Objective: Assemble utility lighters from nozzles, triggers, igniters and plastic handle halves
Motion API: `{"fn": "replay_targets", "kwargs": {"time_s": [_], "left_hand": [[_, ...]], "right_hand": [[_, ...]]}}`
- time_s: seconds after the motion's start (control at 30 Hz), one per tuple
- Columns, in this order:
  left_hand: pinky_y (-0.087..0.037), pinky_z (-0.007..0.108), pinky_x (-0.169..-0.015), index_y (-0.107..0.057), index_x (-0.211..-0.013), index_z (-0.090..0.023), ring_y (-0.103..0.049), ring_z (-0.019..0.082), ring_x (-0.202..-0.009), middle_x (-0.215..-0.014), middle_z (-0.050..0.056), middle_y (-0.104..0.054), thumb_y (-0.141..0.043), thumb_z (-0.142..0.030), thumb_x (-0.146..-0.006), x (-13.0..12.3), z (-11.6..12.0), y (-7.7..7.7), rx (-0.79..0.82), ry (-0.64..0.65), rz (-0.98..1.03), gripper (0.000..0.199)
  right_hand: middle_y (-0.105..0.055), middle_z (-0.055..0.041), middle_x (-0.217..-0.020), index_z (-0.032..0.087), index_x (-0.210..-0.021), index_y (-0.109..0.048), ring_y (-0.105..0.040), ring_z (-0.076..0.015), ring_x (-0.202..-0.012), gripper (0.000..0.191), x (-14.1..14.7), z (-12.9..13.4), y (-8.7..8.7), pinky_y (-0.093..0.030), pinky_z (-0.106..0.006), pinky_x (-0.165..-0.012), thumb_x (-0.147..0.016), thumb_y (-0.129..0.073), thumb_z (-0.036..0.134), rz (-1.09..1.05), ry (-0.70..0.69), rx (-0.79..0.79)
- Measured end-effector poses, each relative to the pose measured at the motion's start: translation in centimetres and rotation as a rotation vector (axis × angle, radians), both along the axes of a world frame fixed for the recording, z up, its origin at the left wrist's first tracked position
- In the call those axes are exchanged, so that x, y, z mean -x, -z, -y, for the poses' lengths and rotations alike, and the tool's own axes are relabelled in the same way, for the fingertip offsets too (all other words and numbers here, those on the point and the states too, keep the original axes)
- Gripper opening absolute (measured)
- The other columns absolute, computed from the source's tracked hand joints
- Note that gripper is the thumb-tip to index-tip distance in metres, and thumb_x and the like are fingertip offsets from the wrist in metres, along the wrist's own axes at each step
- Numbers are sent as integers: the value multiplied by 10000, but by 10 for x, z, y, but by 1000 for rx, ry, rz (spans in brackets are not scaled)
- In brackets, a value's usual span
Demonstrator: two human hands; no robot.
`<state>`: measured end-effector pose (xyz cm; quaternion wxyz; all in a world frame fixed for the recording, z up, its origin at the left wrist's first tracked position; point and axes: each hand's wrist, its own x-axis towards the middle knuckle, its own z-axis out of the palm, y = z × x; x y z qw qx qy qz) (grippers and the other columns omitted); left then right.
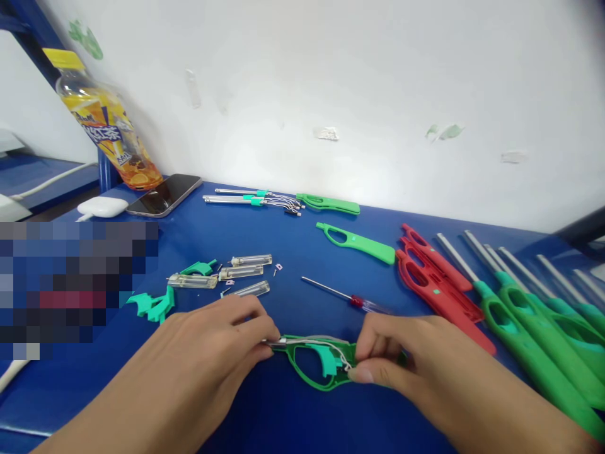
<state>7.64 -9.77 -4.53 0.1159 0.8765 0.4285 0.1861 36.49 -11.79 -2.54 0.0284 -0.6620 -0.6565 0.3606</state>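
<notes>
Near the front of the blue table lies an opened green lighter shell (308, 381), held between my two hands. My left hand (227, 343) pinches the metal tube end at its left. Thumb and fingers of my right hand (401, 359) close around the shell's right part, beside a white wire (326, 341). A teal trigger (326, 360) sits inside the shell's loop. What lies under my right fingers is hidden. Behind the shell is a screwdriver (355, 300) with a red handle.
Clear fuel tanks (242, 271) and teal triggers (154, 304) lie at left. Metal tubes with wires (231, 200) and green shell halves (357, 241) are farther back. Red shells (439, 296) and assembled green lighters (534, 334) lie right. A bottle (108, 126) and phone (165, 195) stand back left.
</notes>
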Motion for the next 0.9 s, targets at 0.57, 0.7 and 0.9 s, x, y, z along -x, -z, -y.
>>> {"fn": "replay_targets", "kwargs": {"time_s": [0.57, 0.7, 0.9], "left_hand": [[-561, 264, -631, -840, -895, -264, -789, 148, -692, -931, -8, -796, -491, -149, -1103, -4, -3, -2, 15, 71, 99, 422], [-580, 265, -660, -826, -903, -261, -771, 164, -708, -960, 13, -804, -471, -100, -1078, -7, -2, -2, 13, 65, 60, 427], [-613, 250, -701, -816, -912, -274, -775, 165, -713, -1005, 22, -806, -449, -95, -1090, -9, 0, 0, 8, 46, 32, 445]], "right_hand": [[-792, 104, -746, 286, -774, -718, -700, -145, -703, 302, 1, -1, -1, -436, -251, -626, -982, -886, 145, -39, -32, -81], [-779, 108, -720, 288, -771, -719, -703, -144, -674, 303, -3, 3, -1, -433, -242, -603, -975, -875, 128, -75, -46, -125], [-784, 107, -722, 287, -760, -708, -709, -150, -685, 309, -2, 3, 1, -431, -245, -600, -959, -884, 129, -52, -23, -100]]}}
